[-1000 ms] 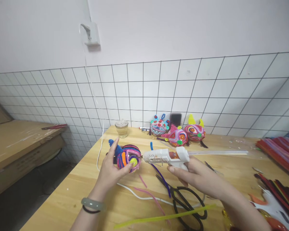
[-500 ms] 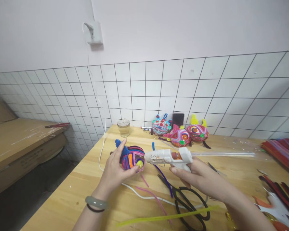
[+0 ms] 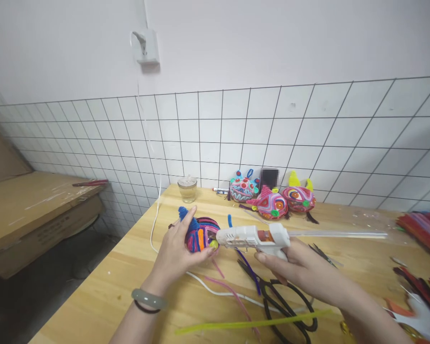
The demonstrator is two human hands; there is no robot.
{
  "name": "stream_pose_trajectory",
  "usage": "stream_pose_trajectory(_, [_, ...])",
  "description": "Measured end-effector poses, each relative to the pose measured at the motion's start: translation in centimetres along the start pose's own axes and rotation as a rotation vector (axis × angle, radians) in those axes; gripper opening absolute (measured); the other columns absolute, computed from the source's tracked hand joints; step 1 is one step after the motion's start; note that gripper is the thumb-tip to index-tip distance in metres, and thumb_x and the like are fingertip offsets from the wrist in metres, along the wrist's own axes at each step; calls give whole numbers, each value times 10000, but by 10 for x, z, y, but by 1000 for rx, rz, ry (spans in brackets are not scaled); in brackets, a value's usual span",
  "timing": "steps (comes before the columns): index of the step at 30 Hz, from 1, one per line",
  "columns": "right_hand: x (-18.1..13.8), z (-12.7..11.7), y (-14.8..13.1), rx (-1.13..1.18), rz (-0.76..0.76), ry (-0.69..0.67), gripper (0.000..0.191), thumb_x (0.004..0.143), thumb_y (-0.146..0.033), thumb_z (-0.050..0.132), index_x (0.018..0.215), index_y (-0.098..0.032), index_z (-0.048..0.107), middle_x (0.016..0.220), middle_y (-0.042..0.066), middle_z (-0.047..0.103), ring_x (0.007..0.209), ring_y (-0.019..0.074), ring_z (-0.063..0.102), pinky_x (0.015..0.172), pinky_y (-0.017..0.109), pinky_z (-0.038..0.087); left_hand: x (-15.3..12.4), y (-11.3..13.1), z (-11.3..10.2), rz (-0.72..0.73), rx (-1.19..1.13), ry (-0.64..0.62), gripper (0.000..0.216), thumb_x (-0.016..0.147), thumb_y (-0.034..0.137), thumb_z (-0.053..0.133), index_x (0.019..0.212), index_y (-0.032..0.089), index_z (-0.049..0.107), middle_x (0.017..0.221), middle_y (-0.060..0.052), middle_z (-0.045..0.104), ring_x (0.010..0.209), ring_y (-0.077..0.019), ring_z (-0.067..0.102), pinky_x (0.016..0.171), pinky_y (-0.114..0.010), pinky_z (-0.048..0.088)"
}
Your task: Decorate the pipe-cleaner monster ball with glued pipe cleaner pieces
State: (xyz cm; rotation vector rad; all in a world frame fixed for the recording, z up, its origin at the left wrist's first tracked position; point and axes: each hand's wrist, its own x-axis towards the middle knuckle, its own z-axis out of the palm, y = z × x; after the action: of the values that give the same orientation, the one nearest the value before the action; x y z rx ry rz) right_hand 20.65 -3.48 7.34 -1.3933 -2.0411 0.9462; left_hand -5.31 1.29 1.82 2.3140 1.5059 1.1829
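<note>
My left hand [image 3: 177,246] is wrapped round a small stuffed ornament [image 3: 201,233] covered in striped pipe cleaners, with a blue fuzzy piece [image 3: 185,218] at its upper left. A yellow-green spot [image 3: 214,244] shows by my thumb. In my right hand [image 3: 290,263] is a white hot glue gun [image 3: 238,237], a long clear glue stick [image 3: 338,234] sticking out behind it. Its nozzle end is at the ornament's right side; the tip is hard to see. Below lie black-handled scissors [image 3: 277,301], a purple pipe cleaner [image 3: 250,270], a pink one [image 3: 232,294] and a yellow one [image 3: 251,324].
At the back stand three finished-looking ornaments, one of them blue [image 3: 242,188], and a glass of liquid [image 3: 187,189]. A white cord [image 3: 215,290] crosses the table. Bundled red pipe cleaners [image 3: 423,231] lie at right. A cardboard box [image 3: 50,205] stands at left.
The view has shifted slightly, so everything sits a little further right. Both hands keep their hold, with the glue gun still against or very near the ornament.
</note>
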Motion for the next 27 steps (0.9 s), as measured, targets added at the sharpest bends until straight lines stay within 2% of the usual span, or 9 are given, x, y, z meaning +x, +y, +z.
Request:
stream_pose_trajectory(5, [0, -3, -9, 28, 51, -12, 271, 865, -465, 470, 809, -210, 543, 618, -34, 418, 575, 136, 422, 517, 217, 386, 0, -1, 1, -24, -23, -17, 876, 673, 478, 673, 1416, 255, 266, 1159, -105, 603, 1000, -275, 591, 855, -425, 462])
stream_pose_trajectory(10, [-1, -2, 2, 65, 47, -14, 290, 875, -478, 463, 790, -206, 514, 619, -39, 401, 575, 130, 418, 529, 221, 379, -1, -5, 2, -36, -38, 7, 882, 675, 445, 675, 1425, 263, 249, 1233, -109, 575, 1034, -277, 583, 871, -425, 460])
stream_pose_trajectory(15, [0, -5, 9, 184, 15, -22, 311, 862, -477, 498, 925, -177, 552, 659, -23, 524, 542, 122, 478, 547, 235, 398, -2, -7, 3, -95, -63, 34, 893, 666, 437, 682, 1426, 255, 252, 1240, -116, 572, 1050, -277, 577, 885, -429, 459])
stream_pose_trajectory(18, [5, -12, 15, 235, 24, 5, 369, 836, -516, 515, 919, -159, 563, 542, -32, 557, 450, 110, 453, 488, 230, 359, -1, -8, 4, -134, -96, 39, 895, 660, 429, 691, 1423, 253, 258, 1253, -122, 558, 1074, -275, 565, 900, -430, 455])
stream_pose_trajectory(23, [20, -21, 48, 206, 228, 134, 443, 797, -593, 510, 657, -174, 536, 468, 5, 578, 385, 100, 432, 402, 219, 299, 1, -12, 6, -206, -172, 103, 902, 663, 408, 694, 1430, 254, 244, 1216, -119, 572, 1022, -261, 598, 872, -419, 481])
stream_pose_trajectory(27, [34, -15, 81, 144, 376, 139, 412, 803, -547, 525, 603, -188, 504, 479, 25, 610, 374, 105, 475, 387, 215, 326, 2, -10, 6, -275, -233, 157, 895, 666, 398, 694, 1430, 241, 255, 1181, -113, 596, 970, -253, 625, 855, -411, 500])
